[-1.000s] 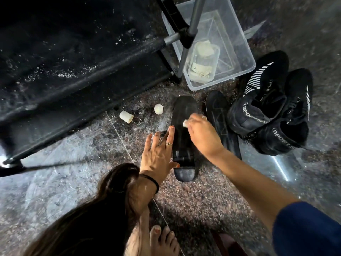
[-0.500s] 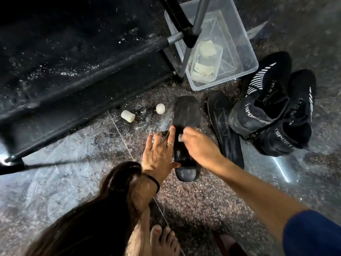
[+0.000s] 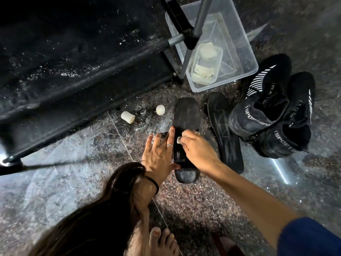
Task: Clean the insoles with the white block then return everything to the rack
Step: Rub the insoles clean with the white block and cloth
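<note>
The right hand point(image 3: 198, 151) pinches a small white block point(image 3: 178, 140) between curled fingers and thumb, pressing it onto the middle of a black insole point(image 3: 186, 115) that lies flat on the speckled stone floor point(image 3: 193, 200), toe toward 12 o'clock. The left hand point(image 3: 158, 154) lies flat with fingers straight and spread along the insole's 9 o'clock edge, thumb laid across its heel end — holding it down. A second insole point(image 3: 226, 133) lies just beside the first at 3 o'clock, its surface streaked with pale marks. Beyond it, toward 2 o'clock, stand two black shoes point(image 3: 273, 111) leaning together. At 12 o'clock sits a clear plastic bin point(image 3: 245, 58) with a smaller container point(image 3: 206, 65) inside, partly behind the black rack point(image 3: 88, 61) frame. Two pale stubby pieces point(image 3: 127, 117) lie on the floor at 10 o'clock of the insole.
</note>
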`<state>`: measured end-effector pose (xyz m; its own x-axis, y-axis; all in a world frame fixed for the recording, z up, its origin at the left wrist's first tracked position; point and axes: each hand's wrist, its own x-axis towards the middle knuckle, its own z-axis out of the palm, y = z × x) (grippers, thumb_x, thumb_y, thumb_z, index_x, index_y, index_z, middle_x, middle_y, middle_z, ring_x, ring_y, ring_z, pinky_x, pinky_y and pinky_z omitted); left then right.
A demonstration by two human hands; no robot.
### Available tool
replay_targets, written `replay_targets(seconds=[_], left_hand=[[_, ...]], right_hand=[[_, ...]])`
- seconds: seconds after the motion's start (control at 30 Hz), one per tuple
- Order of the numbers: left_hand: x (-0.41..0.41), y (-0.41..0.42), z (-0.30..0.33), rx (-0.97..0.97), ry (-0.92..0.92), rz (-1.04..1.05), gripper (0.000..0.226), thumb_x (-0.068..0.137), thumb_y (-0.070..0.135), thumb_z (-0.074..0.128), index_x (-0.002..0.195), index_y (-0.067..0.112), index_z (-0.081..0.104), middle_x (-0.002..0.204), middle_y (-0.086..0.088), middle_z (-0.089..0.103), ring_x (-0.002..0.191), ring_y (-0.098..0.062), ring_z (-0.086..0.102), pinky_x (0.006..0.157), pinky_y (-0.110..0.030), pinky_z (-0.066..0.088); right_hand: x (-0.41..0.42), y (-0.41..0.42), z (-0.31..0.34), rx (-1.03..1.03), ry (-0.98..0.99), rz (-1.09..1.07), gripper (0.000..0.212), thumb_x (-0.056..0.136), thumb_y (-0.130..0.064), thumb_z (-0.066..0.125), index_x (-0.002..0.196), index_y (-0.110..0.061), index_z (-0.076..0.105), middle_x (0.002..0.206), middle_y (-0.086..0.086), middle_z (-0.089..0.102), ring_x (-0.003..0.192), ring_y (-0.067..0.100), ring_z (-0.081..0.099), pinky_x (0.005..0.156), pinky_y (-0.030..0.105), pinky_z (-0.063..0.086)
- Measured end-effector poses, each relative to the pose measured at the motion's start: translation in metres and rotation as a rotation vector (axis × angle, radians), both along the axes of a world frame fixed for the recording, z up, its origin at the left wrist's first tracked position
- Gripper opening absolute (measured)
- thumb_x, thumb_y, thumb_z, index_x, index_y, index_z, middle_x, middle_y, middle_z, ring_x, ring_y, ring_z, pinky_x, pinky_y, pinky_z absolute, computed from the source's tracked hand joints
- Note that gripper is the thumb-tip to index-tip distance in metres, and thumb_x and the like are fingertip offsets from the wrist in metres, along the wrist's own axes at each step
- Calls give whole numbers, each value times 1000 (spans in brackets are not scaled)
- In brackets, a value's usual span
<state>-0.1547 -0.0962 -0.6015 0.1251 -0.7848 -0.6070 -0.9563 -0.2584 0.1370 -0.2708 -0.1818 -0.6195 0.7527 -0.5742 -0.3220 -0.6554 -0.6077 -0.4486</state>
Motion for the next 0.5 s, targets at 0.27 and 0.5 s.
replay_targets(seconds=[0.27, 0.5], left_hand=[[3, 1, -2, -34, 13, 21, 114, 82, 68, 49, 140, 13, -34, 155, -9, 21, 145, -26, 3, 119, -41, -2], [3, 1, -2, -19, -13, -19, 114, 84, 70, 44, 138, 11, -37, 155, -10, 21, 146, -27, 1, 118, -43, -4]], right_hand=[[53, -79, -1, -133, 29, -433, 23, 88, 1, 52, 100, -7, 71, 112, 11, 62, 99, 26, 62, 86, 28, 45], [25, -42, -3, -97, 26, 67, 14, 90, -2, 53, 91, -6, 67, 95, 4, 56, 77, 25, 58, 66, 38, 51]])
